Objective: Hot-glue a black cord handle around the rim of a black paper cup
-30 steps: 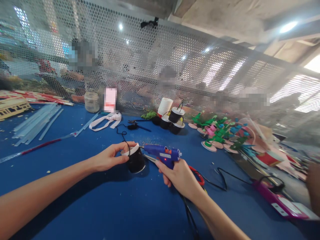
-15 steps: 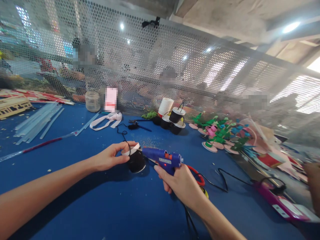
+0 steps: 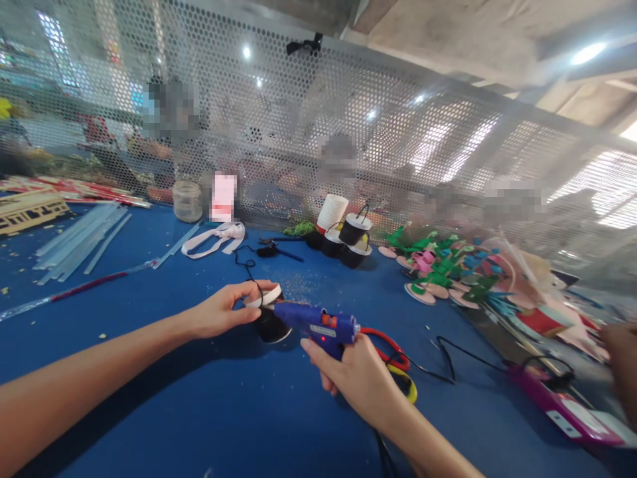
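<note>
My left hand [image 3: 231, 309] grips the rim of a small black cup [image 3: 271, 328] with a white band around its top. A black cord runs from the cup's rim back across the table. In my right hand [image 3: 351, 368] is a blue glue gun [image 3: 318, 322] with an orange part and a small red light. Its nozzle points left and is at the cup's side, just below the white band; whether it touches cannot be made out. Red and yellow handles [image 3: 405, 385] lie partly hidden behind my right wrist.
Black-wrapped cups [image 3: 354, 229] and a white cup stack [image 3: 332, 211] stand at the back. Clear glue sticks [image 3: 82, 242] lie left, near a jar [image 3: 188, 201]. Green and pink craft pieces [image 3: 432, 265] and a purple power strip [image 3: 562, 405] are right. A perforated screen [image 3: 279, 126] borders the table.
The glue gun has moved slightly left, its nozzle now overlapping the cup in view. The white band sits closer around the cup's rim. My left hand keeps its grip.
</note>
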Demonstrator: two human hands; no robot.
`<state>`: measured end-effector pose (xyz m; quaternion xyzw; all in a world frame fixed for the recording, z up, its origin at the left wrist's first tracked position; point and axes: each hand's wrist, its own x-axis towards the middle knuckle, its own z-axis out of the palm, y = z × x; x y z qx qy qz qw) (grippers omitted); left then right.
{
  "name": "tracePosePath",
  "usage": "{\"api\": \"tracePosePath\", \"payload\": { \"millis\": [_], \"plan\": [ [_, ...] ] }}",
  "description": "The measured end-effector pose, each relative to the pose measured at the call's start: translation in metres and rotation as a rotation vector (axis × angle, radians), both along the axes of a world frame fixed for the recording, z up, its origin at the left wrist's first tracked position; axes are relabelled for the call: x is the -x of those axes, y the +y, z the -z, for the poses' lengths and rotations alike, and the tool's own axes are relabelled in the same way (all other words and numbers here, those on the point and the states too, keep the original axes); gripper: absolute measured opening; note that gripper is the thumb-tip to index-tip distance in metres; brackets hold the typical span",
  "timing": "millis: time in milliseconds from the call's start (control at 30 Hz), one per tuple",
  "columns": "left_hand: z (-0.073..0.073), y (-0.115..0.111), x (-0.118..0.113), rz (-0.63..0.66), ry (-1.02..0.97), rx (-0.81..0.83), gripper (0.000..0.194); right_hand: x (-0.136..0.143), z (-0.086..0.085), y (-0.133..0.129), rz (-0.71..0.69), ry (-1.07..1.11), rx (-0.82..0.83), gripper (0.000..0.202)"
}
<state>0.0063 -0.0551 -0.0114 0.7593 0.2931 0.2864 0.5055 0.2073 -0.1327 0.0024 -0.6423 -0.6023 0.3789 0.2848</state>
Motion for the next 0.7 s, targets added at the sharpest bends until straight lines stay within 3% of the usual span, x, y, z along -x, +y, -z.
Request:
{"api": "tracePosePath", "payload": {
  "millis": [333,700],
  "plan": [
    [0.002,0.0,0.002,0.022,-0.043,0.029,0.028,-0.012,-0.002,0.013,-0.001,0.005,-0.078,0.032],
    [0.002,0.001,0.002,0.002,-0.04,0.06,0.03,-0.013,0.001,0.024,0.023,-0.016,-0.03,0.033]
  ]
}}
